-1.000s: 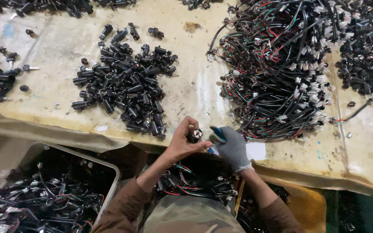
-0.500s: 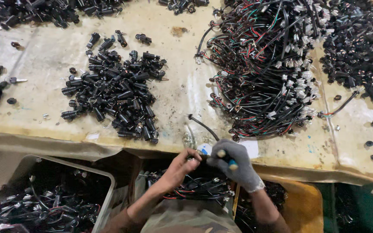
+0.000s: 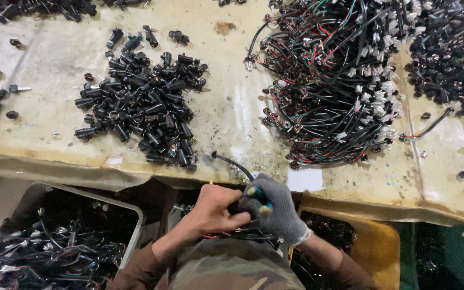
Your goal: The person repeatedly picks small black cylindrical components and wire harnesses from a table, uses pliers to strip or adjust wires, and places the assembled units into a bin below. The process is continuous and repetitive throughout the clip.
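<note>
Head view, read left to right. At lower left, a grey bin holds tangled black wired parts. Above it, on the worn, stained desk, a pile of black cylindrical lock barrels lies spread out, with a few loose ones and a small key well apart near the left edge. At the desk's near edge, the bare left hand is curled shut around a small black part with wires, most of it hidden under the fingers; thin red and black leads trail below the hand. A black cable arcs up from the hands onto the desk, its free end lying just beside the barrel pile. The right hand, in a grey knit glove, presses against the left hand, its grip closed on a screwdriver with a blue and yellow handle whose tip points toward the held part. Just beyond the glove, a white paper label lies on the desk. Farther right, a large heap of black, red and green wire harnesses with white connectors covers the desk, and a second heap of black parts fills the upper right corner. A yellow bin sits below the desk edge at lower right
</note>
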